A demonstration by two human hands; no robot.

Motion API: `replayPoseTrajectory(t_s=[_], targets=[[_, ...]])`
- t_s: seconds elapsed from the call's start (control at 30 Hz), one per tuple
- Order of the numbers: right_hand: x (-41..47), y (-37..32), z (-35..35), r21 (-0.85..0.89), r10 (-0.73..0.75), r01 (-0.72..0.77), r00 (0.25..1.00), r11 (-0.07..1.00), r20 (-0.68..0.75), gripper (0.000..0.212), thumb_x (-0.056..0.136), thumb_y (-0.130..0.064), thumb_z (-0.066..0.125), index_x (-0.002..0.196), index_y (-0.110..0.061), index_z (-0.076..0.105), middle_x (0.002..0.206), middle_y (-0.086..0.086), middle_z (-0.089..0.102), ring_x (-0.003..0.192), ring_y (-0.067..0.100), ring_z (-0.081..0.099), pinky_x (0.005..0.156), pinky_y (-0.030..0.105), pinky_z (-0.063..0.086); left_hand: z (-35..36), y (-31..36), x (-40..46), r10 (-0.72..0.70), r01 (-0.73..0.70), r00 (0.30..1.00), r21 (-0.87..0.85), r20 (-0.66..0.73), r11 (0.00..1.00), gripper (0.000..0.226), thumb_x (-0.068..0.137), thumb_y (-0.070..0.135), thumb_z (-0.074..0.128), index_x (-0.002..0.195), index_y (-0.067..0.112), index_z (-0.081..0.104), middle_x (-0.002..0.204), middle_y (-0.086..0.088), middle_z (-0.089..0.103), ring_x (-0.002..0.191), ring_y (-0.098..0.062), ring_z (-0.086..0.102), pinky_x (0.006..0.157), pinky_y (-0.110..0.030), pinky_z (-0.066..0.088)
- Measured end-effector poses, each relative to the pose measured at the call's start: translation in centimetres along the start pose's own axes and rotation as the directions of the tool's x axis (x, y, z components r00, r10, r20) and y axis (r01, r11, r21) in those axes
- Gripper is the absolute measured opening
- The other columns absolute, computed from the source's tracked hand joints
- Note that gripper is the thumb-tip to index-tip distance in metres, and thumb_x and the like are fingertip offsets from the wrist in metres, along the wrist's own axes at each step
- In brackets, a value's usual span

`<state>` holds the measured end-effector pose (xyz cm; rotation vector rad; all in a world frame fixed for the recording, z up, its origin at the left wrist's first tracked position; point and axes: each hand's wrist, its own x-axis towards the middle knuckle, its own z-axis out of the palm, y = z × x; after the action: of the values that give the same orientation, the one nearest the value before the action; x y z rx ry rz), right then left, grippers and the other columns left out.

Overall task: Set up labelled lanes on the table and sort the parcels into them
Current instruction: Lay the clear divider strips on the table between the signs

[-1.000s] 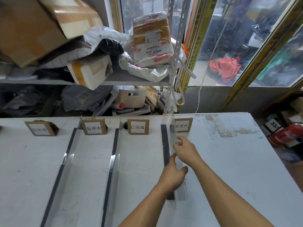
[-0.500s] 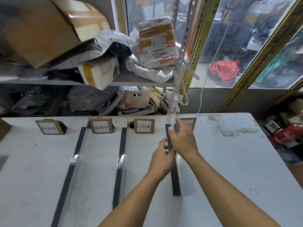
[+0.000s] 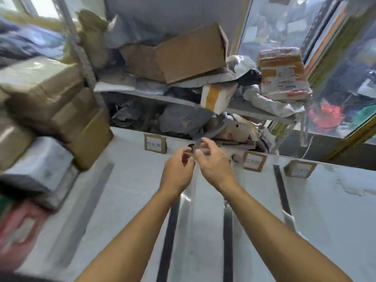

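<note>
Mid-frame, both hands, the left hand (image 3: pixel 179 171) and the right hand (image 3: pixel 213 163), are hovering half-curled (blurred, seemingly holding nothing) over the table (image 3: pixel 335 210); boxes (image 3: pixel 40 94) at left are looking heavy, needing two-handed grips underneath.

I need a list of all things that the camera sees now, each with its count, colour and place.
table: one, white, fills the foreground.
divider strips: four show, dark, lying lengthwise on the table; the left one is blurred.
label cards: three clear and one half hidden behind the hands, brown card with white paper, along the far table edge.
cardboard boxes: a stack, brown and grey, on the table at left.
shelf: one, grey, behind the table, piled with parcels.
open carton: one, brown, on top of the shelf.
taped parcel: one, orange and white, at the shelf's right end.
left hand: fingers loosely curled, above the table.
right hand: the same, beside it.
</note>
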<state>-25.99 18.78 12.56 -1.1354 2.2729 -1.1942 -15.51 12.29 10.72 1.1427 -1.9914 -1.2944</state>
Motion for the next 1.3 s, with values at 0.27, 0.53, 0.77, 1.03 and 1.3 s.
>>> replayPoseTrajectory(t_s=[0.27,0.53,0.77,1.03,1.3], targets=[[-4.5,-8.0,20.5,0.012,0.095,-0.110,0.906,0.994,0.413,0.047,0.100,-0.037,0.053,0.145,-0.024,0.046,0.132,-0.001,0.062,0.098,0.009,0.058,0.066,0.008,0.041,-19.6,-14.0,-4.1,-0.145,0.212,0.944,0.205,-0.297,0.956,0.030,0.097,0.017,0.054,0.126,0.020,0.061,0.128,-0.001,0.063,0.117,-0.019,0.057,0.090,-0.027,0.043],[-8.0,-9.0,30.2,0.010,0.230,-0.300,0.752,0.954,0.617,0.065,0.100,-0.046,0.044,0.158,-0.025,0.023,0.156,0.007,0.043,0.135,0.025,0.050,0.111,0.042,0.042,-23.2,-21.1,-6.9,-0.488,0.467,0.872,0.228,0.041,0.854,0.049,0.103,0.020,0.034,0.151,0.027,0.035,0.139,-0.012,0.056,0.113,-0.030,0.060,0.096,-0.041,0.050],[-8.6,-10.0,31.0,0.037,0.219,-0.329,0.704,0.944,0.675,0.066,0.101,-0.052,0.038,0.159,-0.027,0.019,0.158,0.004,0.040,0.140,0.024,0.045,0.115,0.045,0.038,-24.2,-20.2,-6.1,-0.417,0.404,0.908,0.350,-0.040,0.845,0.044,0.100,0.021,0.034,0.141,0.028,0.046,0.126,-0.007,0.065,0.108,-0.028,0.062,0.087,-0.039,0.052],[-7.0,-11.4,29.9,0.027,0.219,-0.295,0.764,0.955,0.607,0.065,0.103,-0.057,0.027,0.156,-0.019,0.032,0.160,0.005,0.036,0.137,0.022,0.044,0.117,0.049,0.033,-26.3,-15.0,-5.4,-0.260,0.294,0.955,0.374,-0.140,0.880,0.044,0.101,0.019,0.041,0.145,0.021,0.043,0.129,-0.013,0.062,0.116,-0.032,0.058,0.096,-0.045,0.050],[-0.8,-15.8,20.3,0.413,0.035,-0.232,0.902,0.881,0.431,0.031,0.103,-0.057,0.031,0.126,-0.045,0.047,0.136,-0.009,0.045,0.122,0.020,0.052,0.083,0.039,0.053,-23.8,-4.3,-4.8,0.002,0.071,0.984,0.393,-0.181,0.917,0.046,0.104,0.020,0.038,0.149,0.030,0.039,0.121,-0.004,0.066,0.095,-0.019,0.060,0.076,-0.033,0.049]])
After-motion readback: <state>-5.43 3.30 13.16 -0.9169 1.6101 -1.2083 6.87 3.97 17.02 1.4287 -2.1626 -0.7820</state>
